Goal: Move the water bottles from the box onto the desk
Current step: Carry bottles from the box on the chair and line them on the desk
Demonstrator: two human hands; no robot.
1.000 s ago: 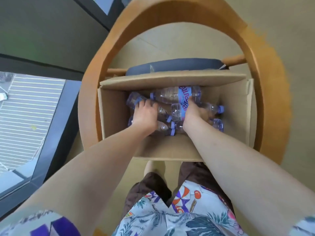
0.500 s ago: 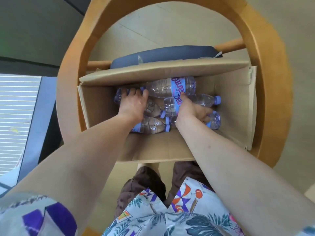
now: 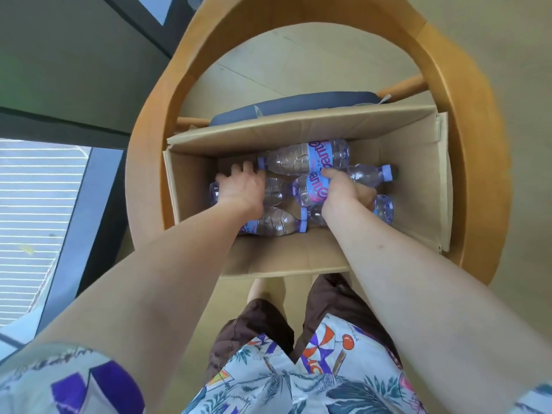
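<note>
Pickup step. Water bottles [image 3: 307, 158] lie flat in the box [image 3: 286, 258] on a chair [image 3: 478, 180]. Left hand [image 3: 240, 188] grasps one bottle; right hand [image 3: 343, 191] grasps another. Next, probably: lift both clear of the box walls, carry to table, not in view.

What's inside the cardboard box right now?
The cardboard box holds five visible water bottles lying on their sides. The left hand and right hand each grip one. Anything beneath the hands and forearms is covered.
</note>
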